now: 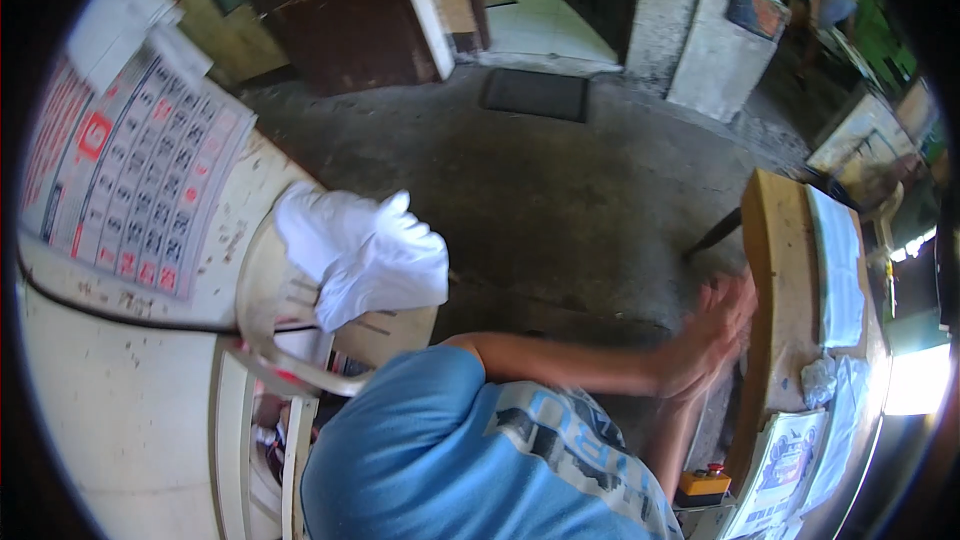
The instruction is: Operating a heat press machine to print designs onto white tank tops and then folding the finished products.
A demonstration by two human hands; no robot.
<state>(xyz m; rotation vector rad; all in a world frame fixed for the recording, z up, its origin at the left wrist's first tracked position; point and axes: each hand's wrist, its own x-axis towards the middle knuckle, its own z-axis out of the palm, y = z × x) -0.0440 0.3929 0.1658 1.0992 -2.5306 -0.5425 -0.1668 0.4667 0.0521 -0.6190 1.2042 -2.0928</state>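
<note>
My left hand (694, 342) and my right hand (712, 368) are together, overlapping, beside the front edge of a wooden table (775, 270) on the right. Both are smeared by motion, so I cannot make out the fingers or anything between them. On the tabletop lie folded light blue cloths (838, 270), a small crumpled clear plastic bag (818, 382) and a printed sheet (785, 465). Below my right forearm sits a yellow-orange box with a red push button (706, 483).
To the left, a plastic chair (258, 290) bears a white cloth (375, 250). Beside it stands a white cabinet (110, 410) with a calendar (135, 180). A dark mat (535, 94) lies before an open doorway. Another person (832, 0) is at the far right.
</note>
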